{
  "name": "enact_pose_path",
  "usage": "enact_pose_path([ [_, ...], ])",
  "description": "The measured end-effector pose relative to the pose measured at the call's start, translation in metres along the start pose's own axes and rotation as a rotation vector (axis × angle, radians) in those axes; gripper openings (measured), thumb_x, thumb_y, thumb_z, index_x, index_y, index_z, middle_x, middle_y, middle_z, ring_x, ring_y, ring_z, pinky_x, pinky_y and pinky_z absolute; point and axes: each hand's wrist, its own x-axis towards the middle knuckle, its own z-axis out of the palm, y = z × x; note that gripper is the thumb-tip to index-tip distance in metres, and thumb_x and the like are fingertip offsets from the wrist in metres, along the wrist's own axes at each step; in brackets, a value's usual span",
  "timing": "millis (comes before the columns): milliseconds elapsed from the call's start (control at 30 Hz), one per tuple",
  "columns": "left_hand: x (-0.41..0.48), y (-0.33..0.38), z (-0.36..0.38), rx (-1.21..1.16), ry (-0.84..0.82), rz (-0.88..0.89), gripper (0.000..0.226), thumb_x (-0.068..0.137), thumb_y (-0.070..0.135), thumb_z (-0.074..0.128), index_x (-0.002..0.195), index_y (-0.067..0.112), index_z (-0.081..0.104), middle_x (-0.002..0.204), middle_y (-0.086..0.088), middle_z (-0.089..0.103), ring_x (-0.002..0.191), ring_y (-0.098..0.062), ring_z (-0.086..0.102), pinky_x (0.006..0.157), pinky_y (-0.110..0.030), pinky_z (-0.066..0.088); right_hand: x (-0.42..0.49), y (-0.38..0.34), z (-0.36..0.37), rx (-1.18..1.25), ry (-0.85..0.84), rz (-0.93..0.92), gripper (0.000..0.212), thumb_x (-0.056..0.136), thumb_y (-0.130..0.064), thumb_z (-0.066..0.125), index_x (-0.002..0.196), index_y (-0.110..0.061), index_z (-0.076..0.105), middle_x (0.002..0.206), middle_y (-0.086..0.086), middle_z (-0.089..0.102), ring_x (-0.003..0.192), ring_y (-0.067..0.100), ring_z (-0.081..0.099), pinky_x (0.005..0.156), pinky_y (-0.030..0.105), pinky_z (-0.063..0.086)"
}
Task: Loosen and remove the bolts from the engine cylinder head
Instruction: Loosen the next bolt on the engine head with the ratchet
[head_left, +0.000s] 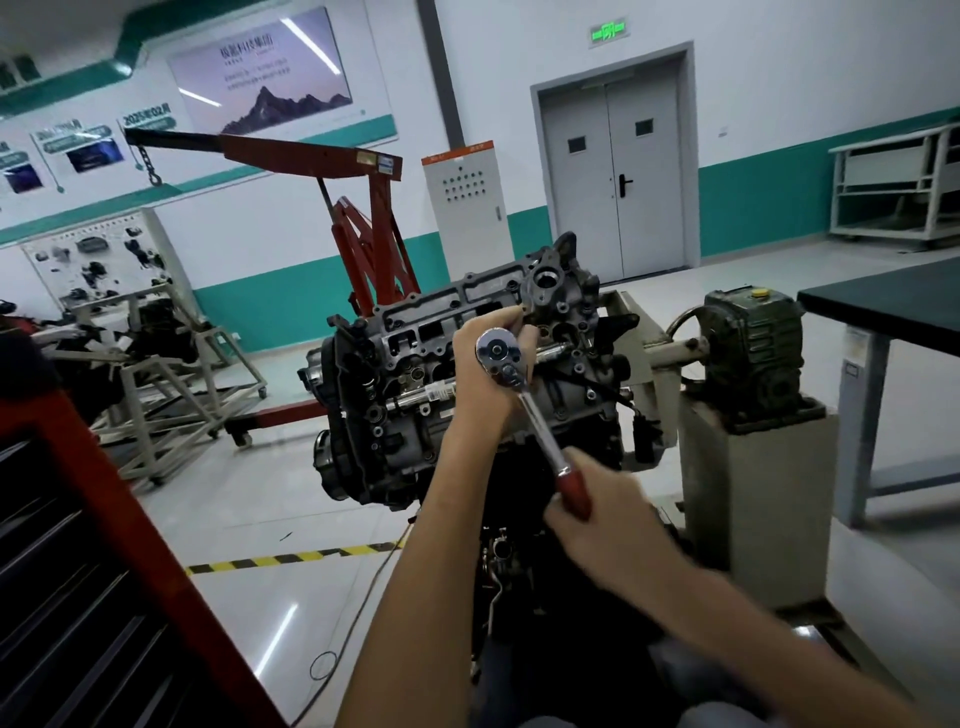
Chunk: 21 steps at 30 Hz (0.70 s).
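A grey engine cylinder head (431, 332) sits tilted on an engine stand at the centre of the view. A chrome ratchet wrench (511, 379) with a red grip points its round head at the head's upper face. My left hand (483, 364) wraps around the ratchet's head end and hides the socket and the bolt under it. My right hand (597, 509) grips the red handle, lower right of the engine. Several empty bolt holes show along the head's edge.
The stand's gearbox (753, 353) sits on a grey pedestal to the right. A dark-topped table (883, 306) stands at far right. A red engine crane (363, 228) stands behind. A red tool cabinet (78, 571) fills the lower left. Yellow-black tape (291, 558) marks the floor.
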Motion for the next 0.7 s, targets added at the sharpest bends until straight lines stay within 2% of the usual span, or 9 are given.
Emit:
enact_pose_path([
  [67,0.001,0.001,-0.010,-0.019,-0.094,0.011,0.042,0.083,-0.007,0.060,0.055,0.018,0.042,0.054,0.000,0.039,0.051,-0.010,0.034,0.048,-0.024,0.029,0.016,0.005,-0.049,-0.237,-0.108,-0.106,0.034,0.080,-0.007,0.058,0.066,-0.031,0.038,0.062,0.002,0.049,0.046,0.015,0.048,0.045,0.017,0.040],
  [133,0.005,0.006,-0.015,0.026,-0.225,0.068,0.034,0.078,0.000,0.059,0.056,0.018,0.041,0.053,0.000,0.039,0.050,-0.006,0.032,0.050,-0.023,0.027,0.038,0.002,-0.095,-0.492,-0.162,-0.212,0.038,0.081,-0.008,0.058,0.068,-0.036,0.037,0.061,-0.004,0.053,0.046,0.010,0.053,0.045,0.025,0.047],
  [233,0.009,0.007,-0.010,0.065,-0.239,0.102,0.031,0.075,0.008,0.056,0.049,0.015,0.040,0.048,-0.001,0.038,0.049,-0.007,0.034,0.050,-0.024,0.026,0.053,0.000,-0.121,-0.706,-0.117,-0.275,0.031,0.081,-0.011,0.059,0.071,-0.034,0.041,0.056,-0.009,0.052,0.043,0.001,0.052,0.041,0.020,0.045],
  [300,0.004,0.003,-0.004,0.012,-0.122,0.083,0.030,0.079,0.005,0.054,0.051,0.005,0.043,0.050,-0.012,0.042,0.051,-0.015,0.038,0.051,-0.029,0.030,0.040,0.010,-0.102,-0.606,-0.082,-0.209,0.012,0.081,-0.010,0.059,0.080,-0.018,0.051,0.058,-0.005,0.055,0.044,0.004,0.054,0.046,0.022,0.050],
  [367,0.000,0.000,0.002,-0.023,-0.011,0.043,0.039,0.083,0.000,0.056,0.051,0.014,0.041,0.049,-0.002,0.040,0.049,-0.014,0.036,0.051,-0.028,0.030,0.016,0.014,-0.063,-0.374,0.005,-0.127,0.013,0.080,-0.010,0.062,0.082,-0.015,0.051,0.054,-0.006,0.051,0.043,0.002,0.052,0.047,0.010,0.044],
  [433,0.000,0.000,0.010,-0.051,0.046,0.001,0.042,0.085,-0.005,0.057,0.050,0.014,0.043,0.048,0.009,0.036,0.045,-0.002,0.032,0.049,-0.021,0.028,-0.002,0.009,-0.019,-0.074,0.080,-0.005,0.018,0.080,-0.009,0.062,0.077,-0.019,0.047,0.052,-0.005,0.047,0.041,0.002,0.048,0.040,0.007,0.035],
  [533,0.000,0.004,0.019,-0.038,0.089,0.022,0.032,0.084,-0.007,0.058,0.055,0.003,0.050,0.049,0.013,0.032,0.040,0.003,0.034,0.048,-0.005,0.026,-0.012,-0.004,0.032,0.216,0.149,0.086,0.014,0.082,-0.007,0.060,0.078,-0.014,0.049,0.054,-0.001,0.046,0.040,0.005,0.044,0.040,0.014,0.036],
  [633,-0.001,0.000,0.012,-0.020,0.062,0.030,0.034,0.085,-0.005,0.060,0.055,0.010,0.050,0.050,0.012,0.037,0.045,0.001,0.036,0.052,-0.011,0.031,-0.009,-0.005,0.029,0.191,0.101,0.058,0.014,0.081,-0.002,0.057,0.076,-0.010,0.047,0.054,0.004,0.045,0.039,0.006,0.043,0.040,0.017,0.036],
  [700,-0.002,-0.002,-0.001,-0.038,-0.019,0.069,0.036,0.084,-0.004,0.058,0.057,0.016,0.046,0.053,0.009,0.039,0.050,-0.004,0.036,0.050,-0.019,0.032,0.000,0.003,-0.006,-0.037,0.002,-0.008,0.011,0.081,-0.005,0.057,0.079,-0.011,0.048,0.058,0.006,0.047,0.044,0.013,0.046,0.044,0.023,0.040],
])
